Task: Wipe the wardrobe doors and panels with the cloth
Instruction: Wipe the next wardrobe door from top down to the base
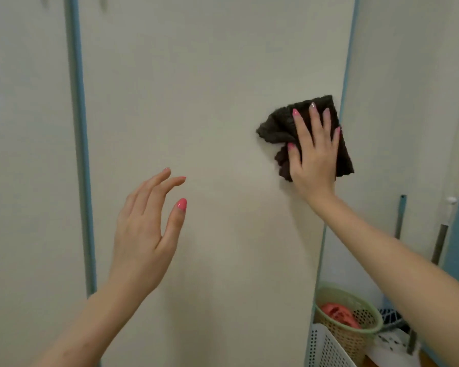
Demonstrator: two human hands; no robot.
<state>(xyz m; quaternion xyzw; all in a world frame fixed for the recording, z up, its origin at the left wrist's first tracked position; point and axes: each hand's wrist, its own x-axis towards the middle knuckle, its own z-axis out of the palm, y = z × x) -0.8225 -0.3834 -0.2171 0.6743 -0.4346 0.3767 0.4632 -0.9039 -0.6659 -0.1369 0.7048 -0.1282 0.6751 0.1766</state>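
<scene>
Right hand (314, 157) presses the dark cloth (281, 128) flat against the door (210, 102), fingers spread, while left hand (143, 234) hovers relaxed, holding nothing.

Home: wardrobe doors (196, 102), laundry basket (350, 324).

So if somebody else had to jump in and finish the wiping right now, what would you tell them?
Right hand: flat, fingers straight, pressing the dark cloth against the cream wardrobe door, near its right edge at mid height.
Left hand: open and holding nothing, raised in front of the same door lower down; I cannot tell if it touches.
Done: cannot be judged, the door shows no wipe marks.
Left: probably carry on across this door, then the left door past the blue strip, and the side panel on the right.
Mind the green basket on the floor to the right.
</scene>
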